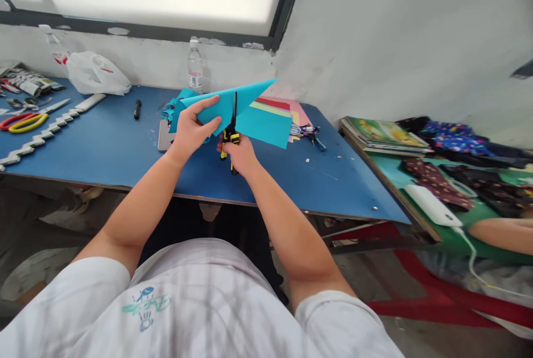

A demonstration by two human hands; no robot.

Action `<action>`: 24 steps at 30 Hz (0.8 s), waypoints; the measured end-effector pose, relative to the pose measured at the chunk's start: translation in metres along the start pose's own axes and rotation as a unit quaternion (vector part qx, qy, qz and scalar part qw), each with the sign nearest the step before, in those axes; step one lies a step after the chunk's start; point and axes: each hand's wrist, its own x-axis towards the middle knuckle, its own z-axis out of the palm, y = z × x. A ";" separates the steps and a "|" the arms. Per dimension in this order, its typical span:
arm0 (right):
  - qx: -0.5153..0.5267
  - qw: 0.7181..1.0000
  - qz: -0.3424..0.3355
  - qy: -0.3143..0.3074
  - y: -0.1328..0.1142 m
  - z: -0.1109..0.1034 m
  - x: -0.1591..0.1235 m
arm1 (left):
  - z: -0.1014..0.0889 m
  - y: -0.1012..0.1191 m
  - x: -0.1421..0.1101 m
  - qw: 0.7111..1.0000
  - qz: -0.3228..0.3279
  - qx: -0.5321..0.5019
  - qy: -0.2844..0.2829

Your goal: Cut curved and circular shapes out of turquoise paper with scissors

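Grip of the left hand (194, 125) is pinched, thumb opposite fingers, on the folded blue paper (254, 92), raised over the desk (300, 188); a light, steady pinch clear of the blades should hold the sheet taut without creasing it. To its right, the right hand (244, 155) is closed around the black-and-yellow scissors (234, 139), which point upward at the paper; smooth strokes, feeding the paper in, should leave a cleaner edge.

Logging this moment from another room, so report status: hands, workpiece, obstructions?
Left hand gripping blue paper. Right hand on yellow-black scissors, blades at the paper. Water bottle behind, clear of both hands.
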 end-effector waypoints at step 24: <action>0.024 0.999 0.034 -0.003 -0.025 0.001 -0.013 | 0.000 0.009 -0.004 0.999 -0.015 0.031 -0.026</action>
